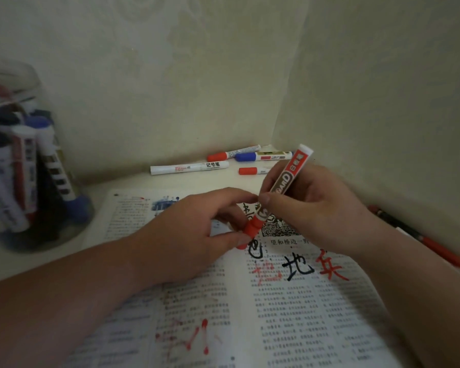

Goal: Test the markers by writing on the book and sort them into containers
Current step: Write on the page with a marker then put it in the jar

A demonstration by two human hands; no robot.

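Over the open book [290, 309] I hold a red whiteboard marker [287, 179] tilted, its white end up and to the right. My right hand [314, 208] grips its barrel. My left hand [197, 232] pinches the red cap [251, 229] at its lower end; the cap sits on the marker. The printed pages carry large black and red handwritten characters and red scribbles. Loose markers lie at the back of the desk: a white one [189, 167], a red-capped one [233, 153], a blue-capped one [263, 156] and another red-capped one [251, 171].
A clear plastic jar [24, 160] with several markers stands at the left. Dark and red pens [420, 237] lie along the right wall. Walls meet in a corner just behind the desk.
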